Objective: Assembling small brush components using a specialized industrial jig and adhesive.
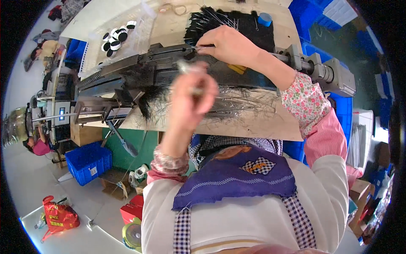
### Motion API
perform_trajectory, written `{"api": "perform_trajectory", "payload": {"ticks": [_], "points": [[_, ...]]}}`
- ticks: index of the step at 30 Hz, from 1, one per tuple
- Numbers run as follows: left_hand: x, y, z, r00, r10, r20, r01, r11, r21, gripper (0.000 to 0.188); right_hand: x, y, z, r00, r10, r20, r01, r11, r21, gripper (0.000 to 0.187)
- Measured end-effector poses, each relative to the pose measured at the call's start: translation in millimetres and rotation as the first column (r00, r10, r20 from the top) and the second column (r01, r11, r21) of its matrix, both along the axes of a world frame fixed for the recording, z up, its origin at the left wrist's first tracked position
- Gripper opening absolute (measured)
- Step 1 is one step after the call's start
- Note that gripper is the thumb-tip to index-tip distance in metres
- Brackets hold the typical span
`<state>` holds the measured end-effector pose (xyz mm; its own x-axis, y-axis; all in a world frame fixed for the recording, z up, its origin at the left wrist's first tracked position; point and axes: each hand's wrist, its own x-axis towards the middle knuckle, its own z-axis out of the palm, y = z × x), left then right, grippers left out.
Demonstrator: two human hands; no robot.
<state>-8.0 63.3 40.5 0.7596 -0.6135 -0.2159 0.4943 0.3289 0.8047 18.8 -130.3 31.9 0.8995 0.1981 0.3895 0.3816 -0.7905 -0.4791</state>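
A clear plastic basket [143, 26] of black-and-white round caps [115, 41] stands at far left, behind the dark metal machine [141, 70] that spans the wooden surface [270, 130]. The left hand [193, 96], motion-blurred, curls in front of the machine; whether it grips anything cannot be told. Thin wires [243, 106] lie beside it, nearer the person. The right hand [228, 44] reaches over the machine, fingertips close together; their hold is unclear. Behind it, wire-stemmed brushes [211, 19] rest on a black mat [263, 37].
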Motion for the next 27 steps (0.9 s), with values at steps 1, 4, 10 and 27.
{"api": "perform_trajectory", "payload": {"ticks": [1,4,10,27], "points": [[-1.4,3.8,-29.5,1.0,0.018,0.005,-0.018,1.0,-0.002,0.033,0.9,3.3,2.5,1.0,0.018,0.005,-0.018,1.0,-0.002,0.023],[10.0,6.5,-89.2,0.678,-0.063,0.733,-0.387,0.817,0.428,0.03,1.7,9.2,-3.1,0.996,-0.031,0.079,0.038,0.996,-0.082,0.018],[22.9,90.6,-85.0,0.949,0.165,0.27,-0.272,0.86,0.432,0.04,-75.1,32.1,8.1,0.982,0.023,0.185,-0.005,0.995,-0.099,0.022],[-5.2,32.4,-38.5,0.76,0.552,0.343,-0.546,0.829,-0.123,0.018,-144.6,-18.0,-35.2,0.916,-0.314,-0.25,0.292,0.949,-0.122,0.027]]}}
